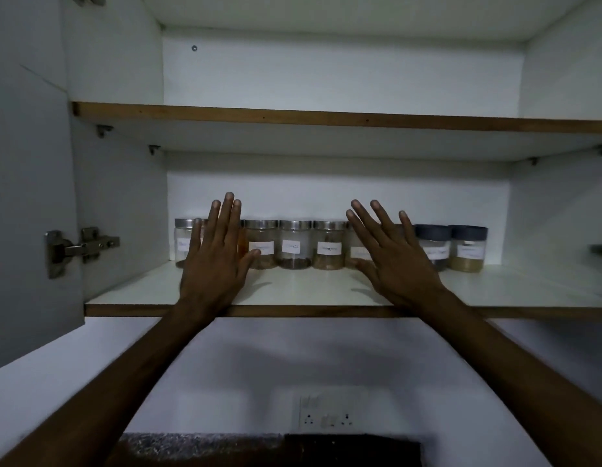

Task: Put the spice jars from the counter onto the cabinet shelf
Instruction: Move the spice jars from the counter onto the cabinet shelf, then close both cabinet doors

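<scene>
Open white cabinet [117, 183], dim light. Jars [295, 244] in a row at back of lower shelf [309, 289]. Left hand [218, 251] and right hand [392, 257]: grip spread flat, holding nothing, in front of row.

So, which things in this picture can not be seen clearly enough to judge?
- Head view: white paper labels on the clear spice jars with silver lids are too blurred to read.
- The open left hand and open right hand cover some jars, so the exact count is unclear.
- A grey object on the white cabinet shelf is cut off by the right edge.
</scene>
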Tool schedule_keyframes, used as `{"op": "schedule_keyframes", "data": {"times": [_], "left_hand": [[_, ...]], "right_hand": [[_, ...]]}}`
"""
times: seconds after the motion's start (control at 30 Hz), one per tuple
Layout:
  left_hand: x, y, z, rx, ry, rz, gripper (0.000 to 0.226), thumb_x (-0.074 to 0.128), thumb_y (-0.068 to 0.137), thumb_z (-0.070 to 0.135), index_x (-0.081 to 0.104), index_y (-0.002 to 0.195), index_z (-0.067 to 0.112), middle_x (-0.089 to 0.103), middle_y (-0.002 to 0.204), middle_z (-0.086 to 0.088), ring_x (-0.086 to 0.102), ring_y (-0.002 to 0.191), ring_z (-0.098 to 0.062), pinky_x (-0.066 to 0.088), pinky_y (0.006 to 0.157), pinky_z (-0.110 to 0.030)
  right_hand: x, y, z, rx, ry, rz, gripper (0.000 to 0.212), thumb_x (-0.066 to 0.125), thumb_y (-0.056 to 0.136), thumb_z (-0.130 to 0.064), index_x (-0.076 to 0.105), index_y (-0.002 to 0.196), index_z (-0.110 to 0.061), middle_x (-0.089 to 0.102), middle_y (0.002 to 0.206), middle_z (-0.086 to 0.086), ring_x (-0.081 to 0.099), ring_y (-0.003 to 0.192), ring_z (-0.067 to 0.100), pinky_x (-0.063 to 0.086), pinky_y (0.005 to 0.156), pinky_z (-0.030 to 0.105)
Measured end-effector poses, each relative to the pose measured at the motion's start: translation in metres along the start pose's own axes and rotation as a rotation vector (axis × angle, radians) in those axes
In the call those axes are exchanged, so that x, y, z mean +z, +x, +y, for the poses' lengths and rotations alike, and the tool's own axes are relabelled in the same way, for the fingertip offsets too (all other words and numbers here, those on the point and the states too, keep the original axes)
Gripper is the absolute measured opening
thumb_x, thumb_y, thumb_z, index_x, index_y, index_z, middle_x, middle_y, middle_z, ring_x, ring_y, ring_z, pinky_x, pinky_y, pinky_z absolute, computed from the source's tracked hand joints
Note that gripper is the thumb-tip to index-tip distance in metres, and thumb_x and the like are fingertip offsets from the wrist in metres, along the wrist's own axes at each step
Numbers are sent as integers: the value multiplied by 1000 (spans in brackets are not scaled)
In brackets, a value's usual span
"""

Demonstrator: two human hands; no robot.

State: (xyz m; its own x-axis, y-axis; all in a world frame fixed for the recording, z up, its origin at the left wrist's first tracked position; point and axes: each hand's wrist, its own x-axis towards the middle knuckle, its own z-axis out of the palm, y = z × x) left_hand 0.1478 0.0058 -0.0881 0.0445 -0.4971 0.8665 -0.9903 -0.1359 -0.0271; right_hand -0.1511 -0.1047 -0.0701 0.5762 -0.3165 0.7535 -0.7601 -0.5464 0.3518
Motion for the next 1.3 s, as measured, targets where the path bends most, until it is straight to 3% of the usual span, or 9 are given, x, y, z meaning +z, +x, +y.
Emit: {"op": "schedule_keyframes", "data": {"times": [0.23, 0.37, 0.5, 0.8, 0.97, 1.17, 1.3], "left_hand": [[-27, -7, 56, 281, -79, 92, 79, 18, 97, 62, 1, 157, 13, -3, 165, -7, -3, 152, -24, 9, 123, -50], [-41, -4, 108, 368, -117, 132, 78, 21, 98, 61, 3, 157, 12, -1, 165, -8, -1, 152, -24, 13, 122, -51], [-51, 0, 160, 415, -186, 144, 77, 15, 98, 61, 2, 156, 12, -2, 165, -6, -1, 152, -23, 12, 122, -50], [-90, 2, 366, 643, -396, 241, 77, 19, 98, 59, 1, 156, 12, -1, 165, -5, 1, 153, -22, 16, 122, -49], [-128, 1, 484, 855, -432, 311, 78, 26, 100, 57, -3, 156, 13, -6, 165, -3, -3, 152, -21, 14, 122, -46], [-177, 13, 588, 1054, -404, 364, 75, 23, 100, 57, -7, 156, 17, -11, 164, -1, -9, 152, -20, 5, 123, -44], [-195, 13, 633, 1105, -351, 377, 68, 21, 103, 50, -9, 155, 18, -13, 164, -2, -12, 151, -23, -2, 121, -44]], "right_hand": [[-75, -49, -9, 188, -172, -39, 74, 16, 98, -63, -7, 156, -25, -12, 165, -4, -11, 152, 20, -1, 122, 52], [-122, -91, 5, 249, -226, -33, 72, 14, 99, -61, -5, 157, -23, -8, 165, -6, -10, 152, 17, -1, 123, 46], [-164, -132, 28, 330, -291, -74, 71, 14, 99, -60, -5, 157, -22, -9, 165, -6, -10, 152, 17, 3, 123, 48], [-283, -267, 123, 614, -501, -39, 72, 16, 100, -57, -8, 156, -19, -13, 165, -4, -12, 152, 15, 1, 123, 46], [-334, -329, 169, 822, -580, -22, 78, 18, 99, -60, -13, 155, -15, -24, 162, 2, -21, 150, 19, -9, 121, 42], [-351, -360, 198, 1045, -476, 49, 88, 12, 89, -68, -18, 153, -16, -28, 161, 3, -23, 149, 22, -8, 123, 44], [-350, -364, 199, 1069, -260, 138, 84, 25, 93, -61, -17, 154, -20, -28, 161, -1, -18, 151, 18, -5, 124, 42]]}}
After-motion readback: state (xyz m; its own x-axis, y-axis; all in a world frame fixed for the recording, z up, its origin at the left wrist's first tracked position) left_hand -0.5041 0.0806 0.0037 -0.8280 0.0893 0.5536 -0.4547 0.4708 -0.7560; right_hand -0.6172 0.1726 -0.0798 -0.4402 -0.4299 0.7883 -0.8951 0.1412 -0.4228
